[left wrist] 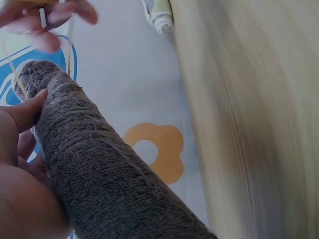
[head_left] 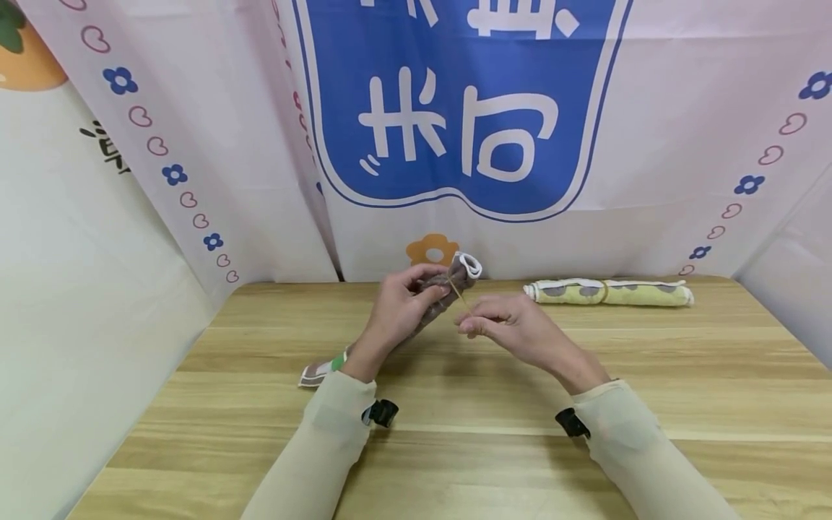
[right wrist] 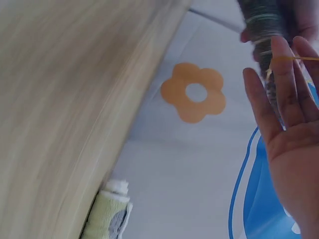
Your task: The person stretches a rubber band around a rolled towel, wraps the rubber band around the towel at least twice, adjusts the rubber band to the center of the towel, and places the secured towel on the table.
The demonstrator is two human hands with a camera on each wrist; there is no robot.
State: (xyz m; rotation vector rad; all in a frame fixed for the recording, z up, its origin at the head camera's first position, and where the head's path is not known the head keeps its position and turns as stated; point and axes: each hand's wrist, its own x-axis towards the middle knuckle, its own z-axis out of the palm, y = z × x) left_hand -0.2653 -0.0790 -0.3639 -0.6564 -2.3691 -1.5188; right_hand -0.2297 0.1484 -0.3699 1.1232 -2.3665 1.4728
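A rolled brown towel (head_left: 429, 307) with white edging slants above the table. My left hand (head_left: 406, 303) grips it near its upper end, with the thumb (left wrist: 30, 110) pressed on the roll. A thin yellowish rubber band (head_left: 458, 292) loops round that end and stretches toward my right hand (head_left: 520, 328). The right fingers hold the band; in the right wrist view it runs across a finger (right wrist: 284, 79) near the tip. The right hand looks blurred in the left wrist view. In the head view, the left hand and wrist hide part of the towel.
A yellow-green rolled towel (head_left: 637, 295) with grey spots and a band round its middle lies at the table's back edge, to the right. Behind the wooden table (head_left: 468, 448) hangs a printed white cloth (head_left: 676, 144).
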